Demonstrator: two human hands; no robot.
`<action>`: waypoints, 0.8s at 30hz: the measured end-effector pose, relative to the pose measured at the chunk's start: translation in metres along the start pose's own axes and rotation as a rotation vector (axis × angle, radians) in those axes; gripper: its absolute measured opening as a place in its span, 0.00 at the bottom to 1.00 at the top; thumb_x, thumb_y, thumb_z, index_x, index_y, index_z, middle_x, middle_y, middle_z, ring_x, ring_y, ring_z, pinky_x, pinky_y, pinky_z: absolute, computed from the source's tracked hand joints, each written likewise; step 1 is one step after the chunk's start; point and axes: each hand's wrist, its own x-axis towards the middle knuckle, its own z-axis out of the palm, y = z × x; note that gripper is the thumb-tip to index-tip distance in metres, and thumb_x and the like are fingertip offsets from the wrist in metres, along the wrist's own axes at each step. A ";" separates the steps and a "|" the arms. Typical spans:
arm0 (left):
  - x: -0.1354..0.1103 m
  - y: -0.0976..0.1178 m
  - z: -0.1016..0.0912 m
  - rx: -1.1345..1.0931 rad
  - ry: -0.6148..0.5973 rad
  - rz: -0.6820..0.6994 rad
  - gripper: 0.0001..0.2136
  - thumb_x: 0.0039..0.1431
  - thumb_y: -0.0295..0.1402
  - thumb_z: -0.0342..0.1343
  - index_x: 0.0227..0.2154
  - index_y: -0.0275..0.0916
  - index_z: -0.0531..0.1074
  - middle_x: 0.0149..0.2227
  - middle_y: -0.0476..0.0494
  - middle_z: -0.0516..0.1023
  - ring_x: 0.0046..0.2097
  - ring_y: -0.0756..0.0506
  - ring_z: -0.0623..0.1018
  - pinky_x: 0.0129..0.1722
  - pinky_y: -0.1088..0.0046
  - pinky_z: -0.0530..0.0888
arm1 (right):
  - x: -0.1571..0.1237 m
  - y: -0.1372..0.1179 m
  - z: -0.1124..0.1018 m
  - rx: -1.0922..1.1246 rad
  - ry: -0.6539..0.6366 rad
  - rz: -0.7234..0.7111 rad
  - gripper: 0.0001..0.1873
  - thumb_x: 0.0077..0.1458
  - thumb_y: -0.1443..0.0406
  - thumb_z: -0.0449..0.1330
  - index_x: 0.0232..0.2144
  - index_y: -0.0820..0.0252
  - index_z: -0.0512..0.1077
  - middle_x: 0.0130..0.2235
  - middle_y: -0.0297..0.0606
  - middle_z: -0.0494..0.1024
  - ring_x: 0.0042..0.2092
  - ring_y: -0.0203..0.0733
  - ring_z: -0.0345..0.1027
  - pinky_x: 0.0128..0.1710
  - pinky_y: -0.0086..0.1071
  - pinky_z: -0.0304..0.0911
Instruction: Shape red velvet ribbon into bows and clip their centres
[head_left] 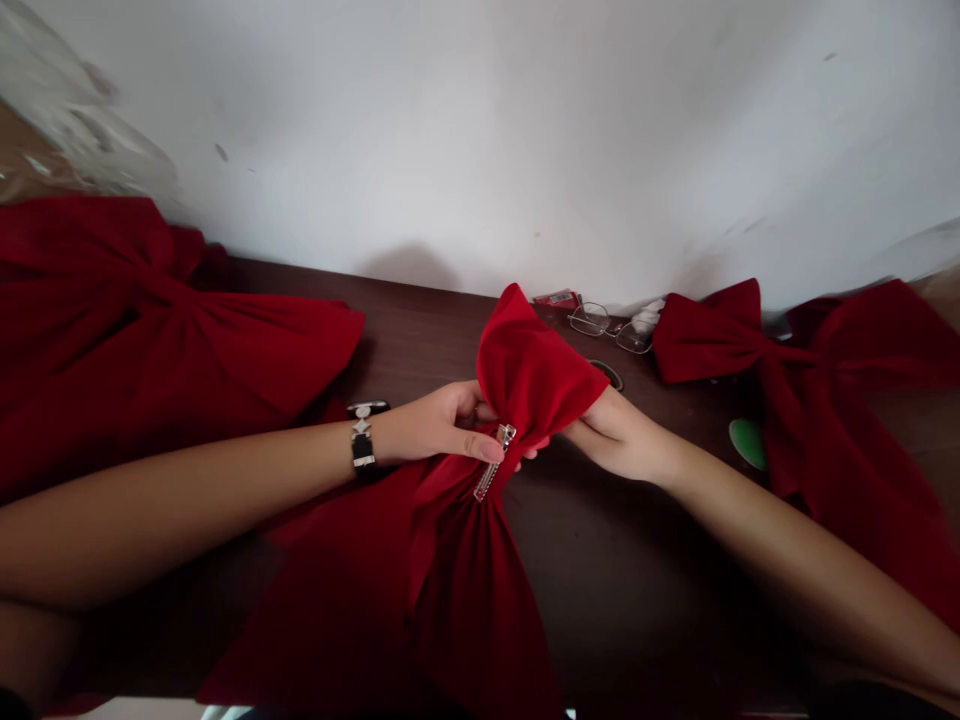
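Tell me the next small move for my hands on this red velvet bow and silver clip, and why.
Probably press the silver metal clip down onto the gathered middle of the red velvet bow. The left hand pinches the clip's upper end, it lies slanted on the folds, and the right hand has a grip on the upper loop.

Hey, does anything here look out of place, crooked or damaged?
Nothing spilled or torn. The red bow held by the left hand and right hand is folded, one loop standing up, its silver clip slanting. The wall is scuffed at upper left.
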 end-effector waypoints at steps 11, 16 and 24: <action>0.001 -0.003 -0.003 -0.016 -0.032 -0.030 0.19 0.49 0.35 0.68 0.43 0.33 0.74 0.40 0.37 0.81 0.41 0.46 0.81 0.42 0.72 0.76 | 0.000 0.001 -0.005 -0.082 0.113 -0.067 0.10 0.55 0.75 0.52 0.26 0.61 0.69 0.28 0.35 0.75 0.33 0.36 0.70 0.38 0.30 0.66; -0.001 -0.003 -0.002 -0.026 -0.047 -0.064 0.18 0.51 0.34 0.66 0.44 0.34 0.72 0.42 0.36 0.80 0.39 0.44 0.81 0.40 0.69 0.77 | 0.000 0.001 -0.001 -0.085 0.196 -0.074 0.11 0.55 0.75 0.53 0.25 0.61 0.70 0.26 0.35 0.76 0.31 0.35 0.70 0.35 0.29 0.66; -0.002 -0.001 -0.001 -0.037 0.010 -0.069 0.18 0.50 0.29 0.66 0.44 0.34 0.71 0.41 0.38 0.80 0.39 0.44 0.81 0.39 0.69 0.77 | -0.003 -0.005 0.009 0.281 0.144 0.103 0.15 0.54 0.75 0.49 0.18 0.61 0.62 0.16 0.28 0.65 0.18 0.27 0.59 0.18 0.21 0.58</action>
